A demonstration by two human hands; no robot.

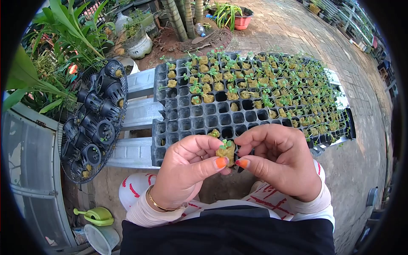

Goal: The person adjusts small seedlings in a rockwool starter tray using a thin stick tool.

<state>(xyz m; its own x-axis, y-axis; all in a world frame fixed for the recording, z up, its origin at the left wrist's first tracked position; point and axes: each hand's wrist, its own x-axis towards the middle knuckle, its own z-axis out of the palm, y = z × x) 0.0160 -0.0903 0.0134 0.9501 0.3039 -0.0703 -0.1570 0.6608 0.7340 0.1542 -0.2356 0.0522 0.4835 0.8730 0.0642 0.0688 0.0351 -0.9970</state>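
Observation:
My left hand (185, 168) is closed in a pinch on a seedling plug (226, 152), a yellow-brown, spongy block with small green leaves at its top. Close to the plug's right side is my right hand (280, 159), its fingers curled and the thumb near the fingertips. Whether anything small lies between them I cannot make out. Both hands are over the near edge of a black seedling tray (173, 114). Many of its cells on the right and at the back hold sprouted plugs. Another plug (214, 133) shows just behind the held one.
Left of the tray stands a wire basket (124, 91) of black net pots (105, 131). Pale slats (140, 112) support the tray. A green watering can (98, 216) and a translucent bucket (102, 238) are at the lower left. Potted plants and trunks (174, 19) stand behind.

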